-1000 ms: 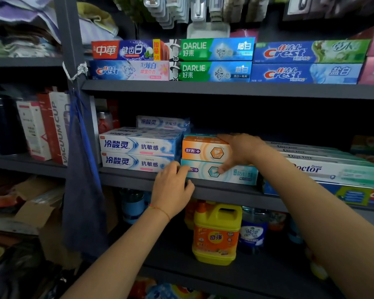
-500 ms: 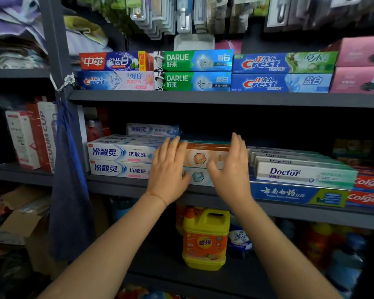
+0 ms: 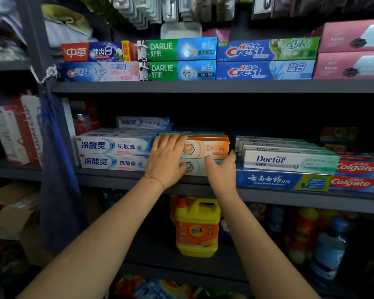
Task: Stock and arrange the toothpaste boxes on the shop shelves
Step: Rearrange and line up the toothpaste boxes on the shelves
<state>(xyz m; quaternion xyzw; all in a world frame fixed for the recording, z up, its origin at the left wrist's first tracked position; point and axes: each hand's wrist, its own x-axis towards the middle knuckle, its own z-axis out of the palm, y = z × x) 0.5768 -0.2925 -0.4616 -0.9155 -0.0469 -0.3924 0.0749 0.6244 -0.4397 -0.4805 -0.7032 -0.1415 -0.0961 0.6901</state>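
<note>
On middle shelf (image 3: 125, 180), orange box (image 3: 212, 148) between hands, left grip (image 3: 167, 160) flat, right grip (image 3: 221, 171) wide

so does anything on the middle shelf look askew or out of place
Mostly tidy. One thing stands out: a lone blue-and-white box lies on top of the blue-and-white stack, set back from its front. The orange box under both hands, left hand and right hand, sits square.

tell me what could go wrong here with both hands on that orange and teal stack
The left hand lies flat over the orange box and the teal box under it, so an uneven push might skew the pair. The right hand sits tight beside the Doctor boxes and could nudge them out of line.
</note>
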